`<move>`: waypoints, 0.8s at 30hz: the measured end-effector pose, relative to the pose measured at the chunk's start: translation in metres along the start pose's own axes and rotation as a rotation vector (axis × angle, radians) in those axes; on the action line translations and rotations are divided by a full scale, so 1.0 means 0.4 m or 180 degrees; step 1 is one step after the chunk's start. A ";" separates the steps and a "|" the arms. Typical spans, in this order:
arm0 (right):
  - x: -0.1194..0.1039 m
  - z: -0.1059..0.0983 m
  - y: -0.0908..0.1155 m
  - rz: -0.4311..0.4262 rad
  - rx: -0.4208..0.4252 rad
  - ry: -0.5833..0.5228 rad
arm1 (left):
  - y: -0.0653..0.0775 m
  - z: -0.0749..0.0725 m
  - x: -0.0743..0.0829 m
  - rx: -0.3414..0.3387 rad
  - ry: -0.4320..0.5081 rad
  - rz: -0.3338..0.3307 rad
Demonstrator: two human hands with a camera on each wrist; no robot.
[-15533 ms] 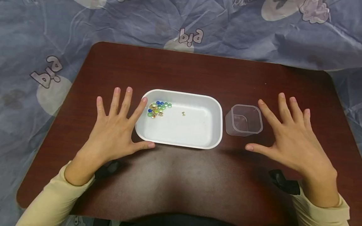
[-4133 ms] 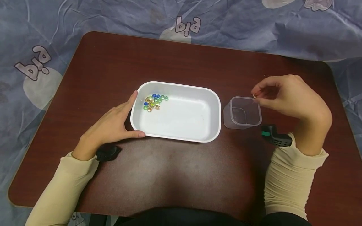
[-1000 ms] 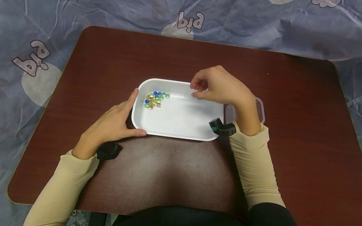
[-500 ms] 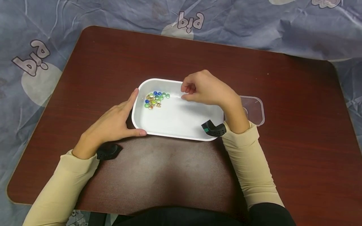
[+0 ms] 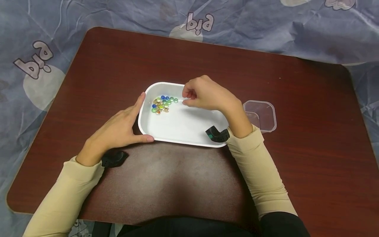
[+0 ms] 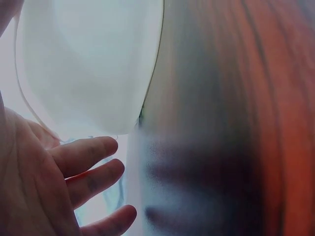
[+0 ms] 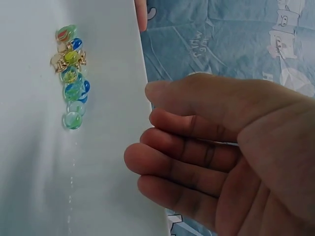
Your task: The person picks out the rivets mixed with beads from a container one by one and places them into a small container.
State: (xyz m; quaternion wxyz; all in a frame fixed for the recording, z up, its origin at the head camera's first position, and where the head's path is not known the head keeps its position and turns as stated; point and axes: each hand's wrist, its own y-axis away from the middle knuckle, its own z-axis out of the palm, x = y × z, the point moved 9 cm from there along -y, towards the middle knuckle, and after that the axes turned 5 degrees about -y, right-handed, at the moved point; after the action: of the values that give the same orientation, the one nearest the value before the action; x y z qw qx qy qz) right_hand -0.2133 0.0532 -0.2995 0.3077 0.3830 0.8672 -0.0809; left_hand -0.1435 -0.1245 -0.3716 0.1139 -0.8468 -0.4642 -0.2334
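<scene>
A white tray (image 5: pixel 177 128) lies on the table. Green, blue and yellowish glass marbles (image 5: pixel 169 102) are clustered at its left end, with small gold bow-like pieces (image 7: pixel 60 65) among them in the right wrist view. My left hand (image 5: pixel 113 131) rests against the tray's left end, thumb along the near rim; the left wrist view shows its other fingers (image 6: pixel 96 183) extended and apart. Over the tray, just right of the marbles, is my right hand (image 5: pixel 210 93). Its fingers are loosely bent, thumb and fingertips apart, with nothing visible between them.
A clear plastic box (image 5: pixel 265 115) stands right of the tray, partly hidden by the right forearm; I cannot tell what it holds. The brown table (image 5: pixel 311 138) extends on all sides. A blue printed cloth (image 5: pixel 251 26) hangs behind it.
Earlier the right hand pinched a small gold piece by the clear box; its fingers now show none. It has moved left across the tray towards the marbles. The left hand stays at the tray.
</scene>
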 end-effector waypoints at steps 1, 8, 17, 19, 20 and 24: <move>-0.003 0.000 -0.005 -0.0009 -0.0011 0.0028 | 0.001 0.000 -0.001 -0.0002 0.0005 -0.0002; -0.027 -0.003 -0.036 -0.0070 -0.0056 0.0098 | 0.003 0.000 -0.003 0.0014 0.0024 0.0016; -0.048 -0.003 -0.070 -0.0121 -0.0026 0.0064 | 0.003 -0.004 0.000 0.0027 -0.0011 0.0044; -0.050 0.002 -0.077 -0.0163 -0.0033 0.0020 | 0.003 -0.003 0.002 0.0015 -0.0002 0.0047; -0.049 0.006 -0.080 -0.0170 -0.0045 -0.0006 | 0.003 -0.002 0.001 0.0009 0.0002 0.0042; -0.041 0.021 -0.089 -0.0181 -0.0103 -0.0081 | 0.002 -0.003 0.002 0.0020 0.0004 0.0055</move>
State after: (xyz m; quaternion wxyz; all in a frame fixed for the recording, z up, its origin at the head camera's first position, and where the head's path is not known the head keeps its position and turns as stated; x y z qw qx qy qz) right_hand -0.2265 0.0151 -0.2998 0.3224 0.3522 0.8750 -0.0805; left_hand -0.1427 -0.1248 -0.3700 0.1190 -0.8503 -0.4575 -0.2315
